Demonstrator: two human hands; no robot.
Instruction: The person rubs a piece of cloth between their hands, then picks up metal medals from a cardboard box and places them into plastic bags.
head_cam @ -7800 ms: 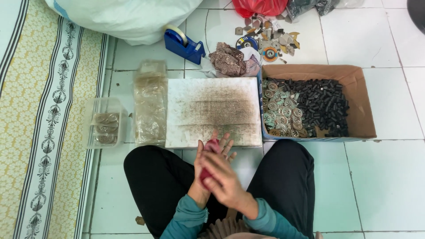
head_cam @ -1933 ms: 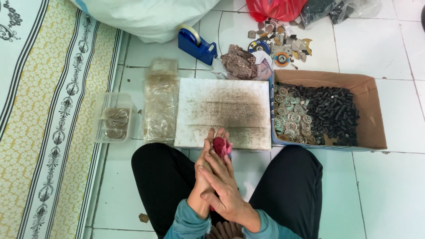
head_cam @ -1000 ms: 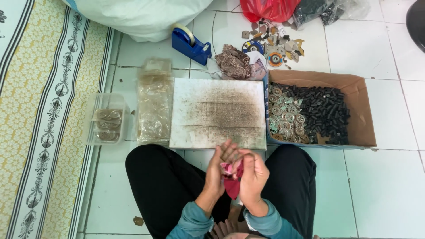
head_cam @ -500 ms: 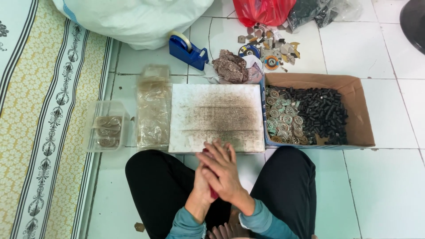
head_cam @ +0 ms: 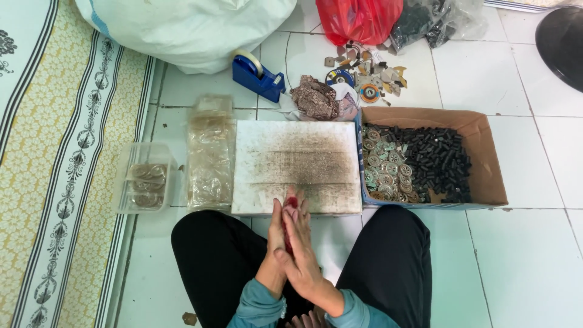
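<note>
My left hand (head_cam: 274, 243) and my right hand (head_cam: 302, 248) are pressed flat together, palm against palm, over my lap. A small red thing (head_cam: 291, 203) is squeezed between them; only its tip shows at the fingertips. Just beyond the fingers lies a white, dirt-stained board (head_cam: 296, 165) on the tiled floor. I sit with legs in black trousers spread on either side of it.
A cardboard box (head_cam: 486, 161) on the right holds several black cylinders (head_cam: 440, 161) and round metal pieces (head_cam: 384, 169). Left of the board are clear plastic bags (head_cam: 209, 161) and a clear tub (head_cam: 144, 177). Farther off: blue tape dispenser (head_cam: 258, 74), white sack (head_cam: 188, 27), red bag (head_cam: 359, 18), patterned mat (head_cam: 54, 152).
The hands have kept rubbing the red thing between the palms. Half a second ago the right hand lay across the left; now both point forward, fingers aligned.
</note>
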